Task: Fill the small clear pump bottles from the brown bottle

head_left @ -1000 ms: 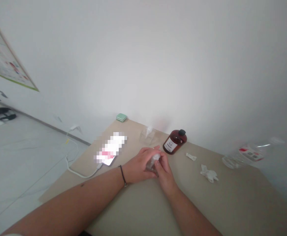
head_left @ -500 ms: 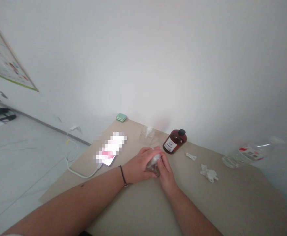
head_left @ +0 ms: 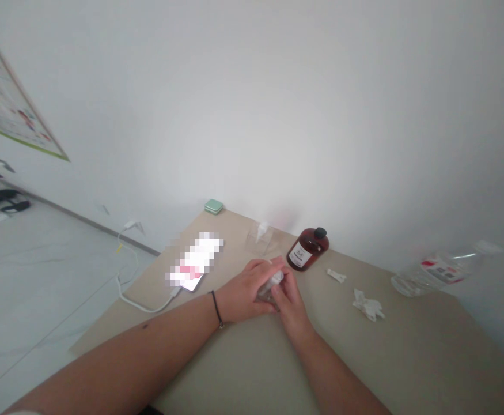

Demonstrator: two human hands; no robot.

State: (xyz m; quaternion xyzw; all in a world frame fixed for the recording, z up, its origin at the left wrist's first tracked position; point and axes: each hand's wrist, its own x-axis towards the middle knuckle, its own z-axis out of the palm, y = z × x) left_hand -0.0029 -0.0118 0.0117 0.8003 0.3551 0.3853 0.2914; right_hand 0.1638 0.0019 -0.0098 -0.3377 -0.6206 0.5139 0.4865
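A small clear bottle with a white top (head_left: pixel 268 291) is between my two hands above the table, largely covered by fingers. My left hand (head_left: pixel 249 289) wraps around its left side. My right hand (head_left: pixel 292 302) closes on its right side, the thumb at the white top. Just behind my hands, a brown bottle with a black cap and white label (head_left: pixel 307 249) stands upright. Behind and to the left stands a clear square container with a white tip (head_left: pixel 260 237).
A phone (head_left: pixel 197 262) with a white cable (head_left: pixel 143 309) lies left on the table (head_left: pixel 234 369). A green case (head_left: pixel 213 207) sits at the back corner. Crumpled tissues (head_left: pixel 368 305) and a clear plastic bottle (head_left: pixel 433 274) are at right. The wall (head_left: pixel 252 115) borders the back edge.
My right thumb and fingers have shifted slightly around the white top, showing more of it. The left hand keeps its hold, and the things on the table stay put.
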